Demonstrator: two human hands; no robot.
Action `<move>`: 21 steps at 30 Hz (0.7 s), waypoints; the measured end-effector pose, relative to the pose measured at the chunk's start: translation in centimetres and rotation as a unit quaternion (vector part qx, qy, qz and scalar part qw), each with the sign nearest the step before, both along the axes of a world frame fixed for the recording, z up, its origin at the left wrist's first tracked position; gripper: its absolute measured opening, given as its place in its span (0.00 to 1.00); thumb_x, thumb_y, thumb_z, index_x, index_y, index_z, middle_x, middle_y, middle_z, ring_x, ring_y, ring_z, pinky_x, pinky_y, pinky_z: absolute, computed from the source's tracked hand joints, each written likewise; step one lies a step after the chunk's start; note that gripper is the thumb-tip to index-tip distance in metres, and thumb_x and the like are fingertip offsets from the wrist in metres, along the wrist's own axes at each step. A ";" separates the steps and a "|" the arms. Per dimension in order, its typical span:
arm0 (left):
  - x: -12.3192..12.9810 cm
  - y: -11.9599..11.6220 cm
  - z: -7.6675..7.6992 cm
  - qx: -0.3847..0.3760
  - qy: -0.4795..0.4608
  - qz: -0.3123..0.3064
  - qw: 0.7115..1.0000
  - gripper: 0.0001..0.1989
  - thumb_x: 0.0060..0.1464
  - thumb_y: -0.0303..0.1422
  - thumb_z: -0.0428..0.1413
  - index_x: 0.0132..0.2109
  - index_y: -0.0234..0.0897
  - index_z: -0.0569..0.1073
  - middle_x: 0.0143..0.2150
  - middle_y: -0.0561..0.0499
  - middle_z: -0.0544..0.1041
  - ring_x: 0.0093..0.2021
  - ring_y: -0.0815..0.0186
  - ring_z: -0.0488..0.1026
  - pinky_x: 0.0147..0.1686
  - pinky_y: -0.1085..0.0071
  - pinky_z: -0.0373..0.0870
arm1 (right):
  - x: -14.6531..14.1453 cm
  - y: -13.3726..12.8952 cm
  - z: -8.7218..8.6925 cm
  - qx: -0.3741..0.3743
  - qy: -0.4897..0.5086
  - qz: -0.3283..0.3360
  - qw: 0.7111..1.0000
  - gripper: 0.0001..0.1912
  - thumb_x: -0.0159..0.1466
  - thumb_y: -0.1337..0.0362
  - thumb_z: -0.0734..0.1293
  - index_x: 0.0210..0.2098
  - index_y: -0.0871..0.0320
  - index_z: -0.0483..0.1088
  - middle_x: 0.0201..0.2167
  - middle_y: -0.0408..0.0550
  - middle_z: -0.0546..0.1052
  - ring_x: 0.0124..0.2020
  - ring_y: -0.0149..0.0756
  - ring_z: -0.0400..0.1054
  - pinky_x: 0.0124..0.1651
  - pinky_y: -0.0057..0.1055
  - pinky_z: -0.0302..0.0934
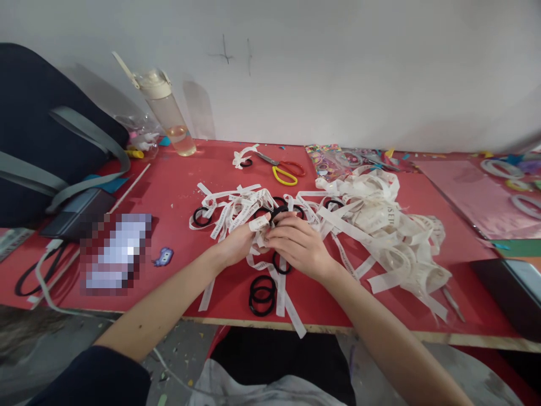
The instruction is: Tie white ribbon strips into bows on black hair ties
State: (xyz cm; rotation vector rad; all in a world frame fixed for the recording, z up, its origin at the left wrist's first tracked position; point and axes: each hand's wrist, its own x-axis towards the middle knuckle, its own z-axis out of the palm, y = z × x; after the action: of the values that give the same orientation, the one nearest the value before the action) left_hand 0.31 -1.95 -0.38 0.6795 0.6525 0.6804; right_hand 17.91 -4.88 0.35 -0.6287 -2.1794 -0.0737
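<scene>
Over the middle of the table my left hand (pixel 236 246) and my right hand (pixel 299 248) meet, fingers closed together. Between them is a black hair tie (pixel 279 212) with white printed ribbon (pixel 259 241) at it; my fingers partly hide both. A white wrap (pixel 258 224) covers a left fingertip. Cut printed ribbons (pixel 236 211) and several black hair ties lie around my hands. Nearer to me is a small group of loose hair ties (pixel 262 296). To the right a large tangled heap of white ribbon (pixel 389 225) spreads out.
Scissors (pixel 284 171) with red and yellow handles lie behind my hands, beside a ribbon-tied hair tie (pixel 244 159). A bottle (pixel 169 113), a phone (pixel 120 251) and a dark bag (pixel 42 135) are on the left. A dark box (pixel 507 293) sits at the right edge.
</scene>
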 end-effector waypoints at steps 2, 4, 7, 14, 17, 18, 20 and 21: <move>0.1 0.0 -0.3 -0.001 -0.017 -0.007 1.000 0.15 0.57 0.43 0.56 0.31 0.35 0.69 0.25 0.55 0.62 0.24 0.72 0.57 0.23 0.74 0.54 | 0.0 0.0 -0.1 -0.007 -0.003 -0.018 1.000 0.07 0.67 0.70 0.66 0.41 0.54 0.75 0.41 0.47 0.80 0.51 0.39 0.71 0.52 0.39 0.71; 0.3 -0.1 -0.4 -0.001 -0.033 -0.016 0.999 0.15 0.57 0.44 0.55 0.33 0.35 0.69 0.26 0.55 0.63 0.24 0.71 0.58 0.21 0.75 0.52 | -0.1 0.0 -0.2 -0.022 0.012 -0.033 0.999 0.08 0.67 0.70 0.65 0.41 0.53 0.76 0.40 0.48 0.79 0.53 0.41 0.70 0.53 0.40 0.71; 0.6 -0.4 -0.3 -0.005 -0.033 -0.019 0.999 0.17 0.57 0.45 0.55 0.32 0.35 0.67 0.25 0.54 0.62 0.25 0.71 0.59 0.20 0.75 0.50 | -0.3 0.1 -0.4 -0.032 0.029 -0.037 0.998 0.10 0.68 0.71 0.64 0.45 0.54 0.75 0.39 0.49 0.78 0.51 0.41 0.71 0.53 0.41 0.71; 1.4 -1.1 0.4 -0.034 -0.013 0.000 0.999 0.17 0.60 0.43 0.52 0.29 0.35 0.62 0.24 0.55 0.57 0.24 0.73 0.54 0.22 0.74 0.45 | -0.7 0.3 -0.7 -0.014 0.015 -0.073 0.997 0.08 0.66 0.72 0.65 0.43 0.59 0.73 0.35 0.50 0.79 0.46 0.41 0.73 0.50 0.39 0.72; 1.5 -1.1 0.5 -0.041 -0.005 0.017 0.999 0.16 0.57 0.42 0.55 0.30 0.36 0.62 0.24 0.56 0.54 0.24 0.73 0.51 0.23 0.73 0.42 | -0.9 0.2 -0.4 -0.028 -0.002 -0.089 0.996 0.06 0.67 0.71 0.65 0.39 0.58 0.74 0.34 0.49 0.79 0.45 0.41 0.73 0.49 0.39 0.72; 1.6 -1.1 0.5 -0.040 -0.004 0.021 0.999 0.16 0.57 0.42 0.56 0.30 0.36 0.62 0.24 0.57 0.54 0.24 0.74 0.50 0.23 0.73 0.42 | -0.9 0.2 -0.3 -0.030 -0.007 -0.091 0.995 0.06 0.67 0.71 0.65 0.38 0.58 0.74 0.33 0.49 0.79 0.46 0.41 0.73 0.50 0.39 0.71; 1.5 -1.1 0.6 -0.037 -0.003 0.022 0.999 0.18 0.55 0.43 0.58 0.30 0.36 0.61 0.24 0.57 0.55 0.24 0.74 0.50 0.23 0.74 0.42 | -0.9 0.1 -0.1 -0.034 -0.011 -0.092 0.995 0.06 0.66 0.71 0.65 0.36 0.58 0.74 0.33 0.49 0.79 0.46 0.41 0.73 0.51 0.38 0.71; 1.5 -1.1 0.8 -0.036 -0.004 0.022 0.999 0.18 0.55 0.44 0.58 0.30 0.36 0.61 0.24 0.57 0.55 0.24 0.74 0.50 0.23 0.74 0.43 | -0.9 0.1 -0.1 -0.036 -0.010 -0.092 0.995 0.06 0.67 0.71 0.65 0.35 0.58 0.73 0.33 0.49 0.79 0.46 0.40 0.73 0.52 0.38 0.71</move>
State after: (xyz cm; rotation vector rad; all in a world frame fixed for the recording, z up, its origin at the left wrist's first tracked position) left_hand 1.82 -3.04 0.39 0.5976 0.6818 0.6971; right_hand 16.99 -4.79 0.27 -0.8721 -2.1474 -0.0991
